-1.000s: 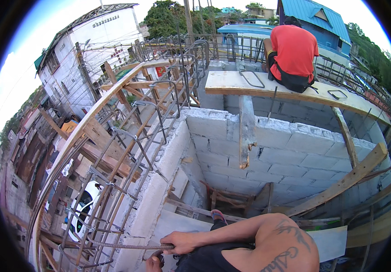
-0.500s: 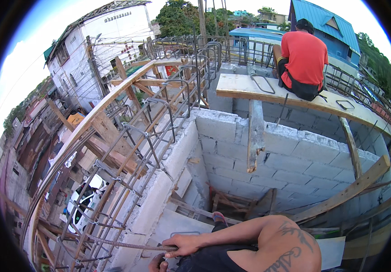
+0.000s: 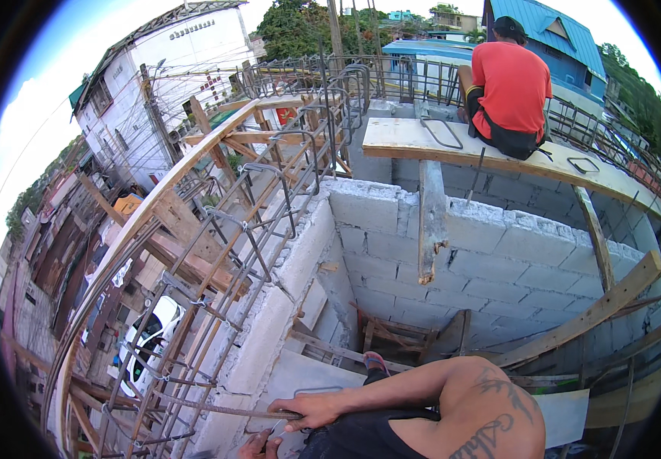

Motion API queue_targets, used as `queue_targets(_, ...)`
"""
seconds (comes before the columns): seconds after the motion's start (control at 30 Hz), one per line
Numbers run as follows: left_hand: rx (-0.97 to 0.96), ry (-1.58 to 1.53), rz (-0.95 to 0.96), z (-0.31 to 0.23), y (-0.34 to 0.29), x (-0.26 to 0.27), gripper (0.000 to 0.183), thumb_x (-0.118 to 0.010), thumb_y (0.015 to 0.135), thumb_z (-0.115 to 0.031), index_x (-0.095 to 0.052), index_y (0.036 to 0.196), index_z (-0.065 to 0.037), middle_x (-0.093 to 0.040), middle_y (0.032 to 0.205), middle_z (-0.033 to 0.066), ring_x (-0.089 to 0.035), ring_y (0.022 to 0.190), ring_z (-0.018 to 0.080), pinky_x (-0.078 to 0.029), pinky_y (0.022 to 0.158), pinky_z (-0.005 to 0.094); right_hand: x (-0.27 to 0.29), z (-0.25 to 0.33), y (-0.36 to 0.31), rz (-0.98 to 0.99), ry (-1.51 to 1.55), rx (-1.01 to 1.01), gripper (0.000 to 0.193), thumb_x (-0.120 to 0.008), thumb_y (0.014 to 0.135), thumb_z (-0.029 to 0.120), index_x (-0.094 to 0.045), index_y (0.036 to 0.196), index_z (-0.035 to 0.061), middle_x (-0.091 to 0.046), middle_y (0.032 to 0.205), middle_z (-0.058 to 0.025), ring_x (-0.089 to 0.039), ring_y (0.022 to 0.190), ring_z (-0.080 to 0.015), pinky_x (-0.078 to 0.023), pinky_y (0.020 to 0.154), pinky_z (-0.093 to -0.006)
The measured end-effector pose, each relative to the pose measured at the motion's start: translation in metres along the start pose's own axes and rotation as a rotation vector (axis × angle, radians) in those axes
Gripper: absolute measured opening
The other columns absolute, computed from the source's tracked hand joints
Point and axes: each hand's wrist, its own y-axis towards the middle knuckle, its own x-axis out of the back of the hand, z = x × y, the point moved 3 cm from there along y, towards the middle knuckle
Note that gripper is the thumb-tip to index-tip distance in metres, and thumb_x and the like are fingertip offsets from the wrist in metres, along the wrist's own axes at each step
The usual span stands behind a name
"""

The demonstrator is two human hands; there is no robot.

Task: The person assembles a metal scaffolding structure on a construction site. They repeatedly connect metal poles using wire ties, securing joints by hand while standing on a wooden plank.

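Observation:
My right hand (image 3: 313, 409) grips the near end of a ribbed steel bar (image 3: 223, 409), its fingers lying along and round it. The bar runs left into the reinforcing-bar cage (image 3: 227, 306) beside the wall. Low at the bottom edge, partly cut off, my left hand (image 3: 257, 445) is below the bar with its fingers bent; something small and thin seems to be at its fingertips, but I cannot make it out. A bent wire stirrup (image 3: 319, 389) lies on the pale board just beyond my right hand. My tattooed right arm (image 3: 422, 382) reaches across my dark clothing.
A person in a red shirt (image 3: 510, 92) sits on a plank (image 3: 399, 138) at the far right, with bent stirrups beside them. Concrete-block walls (image 3: 476, 283) enclose a deep space. A slanting timber (image 3: 583, 321) crosses at right; a long drop lies left, with a white car (image 3: 150, 336) below.
The view has shifted slightly. My left hand has moved a little left. My right hand's fingers have stretched farther along the bar, which it still holds.

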Motion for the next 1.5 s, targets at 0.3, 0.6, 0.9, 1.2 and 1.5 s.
queue_targets(0.3, -0.13, 0.245, -0.048, -0.029, 0.0, 0.018, 0.027, -0.063, 0.084, -0.023, -0.069, 0.098, -0.002, -0.068, 0.087, 0.0186, -0.064, 0.083, 0.0318, -0.048, 0.078, 0.0387, -0.004, -0.003, 0.029, 0.275, -0.196, 0.147, 0.032, -0.06, 0.087, 0.024, -0.055, 0.098, -0.0058, -0.059, 0.079, -0.0158, -0.056, 0.076, -0.0258, -0.044, 0.069, -0.0388)
queue_targets(0.6, 0.129, 0.025, -0.144, 0.005, -0.012, 0.025, 0.018, -0.065, 0.08, -0.014, -0.067, 0.083, 0.003, -0.055, 0.063, 0.0091, -0.047, 0.06, 0.0161, -0.037, 0.056, 0.0304, -0.028, -0.007, 0.04, 0.588, 0.352, -0.086, 0.028, -0.057, 0.09, 0.029, -0.054, 0.089, 0.0005, -0.054, 0.066, -0.0047, -0.045, 0.051, -0.0133, -0.038, 0.045, -0.0305)
queue_targets(0.9, -0.193, -0.27, -0.177, 0.047, 0.003, 0.043, 0.023, -0.066, 0.081, -0.018, -0.06, 0.074, 0.003, -0.048, 0.063, 0.001, -0.04, 0.061, 0.012, -0.033, 0.055, 0.0305, -0.051, -0.006, 0.065, 0.658, 0.659, -0.088, 0.023, -0.056, 0.09, 0.03, -0.051, 0.086, 0.0081, -0.038, 0.059, 0.0012, -0.035, 0.044, -0.0101, -0.032, 0.038, -0.0288)
queue_targets(1.2, -0.183, -1.388, -0.253, 0.091, -0.001, -0.027, 0.014, -0.07, 0.078, -0.011, -0.058, 0.078, -0.005, -0.061, 0.074, 0.0093, -0.058, 0.069, 0.0218, -0.046, 0.062, 0.036, -0.081, 0.005, 0.066, 0.5, 0.216, 0.106, 0.019, -0.054, 0.09, 0.022, -0.05, 0.095, 0.0043, -0.048, 0.065, -0.0034, -0.048, 0.057, -0.0174, -0.041, 0.053, -0.0338)
queue_targets(1.5, -0.292, -1.034, -0.175, 0.068, -0.014, 0.01, 0.031, -0.082, 0.068, -0.021, -0.057, 0.073, -0.004, -0.051, 0.064, 0.0005, -0.044, 0.06, 0.0113, -0.031, 0.054, 0.026, -0.078, 0.028, 0.048, 0.762, 0.037, 0.005, 0.02, -0.052, 0.091, 0.02, -0.052, 0.094, 0.0006, -0.058, 0.073, -0.0099, -0.056, 0.07, -0.0252, -0.043, 0.067, -0.0373)
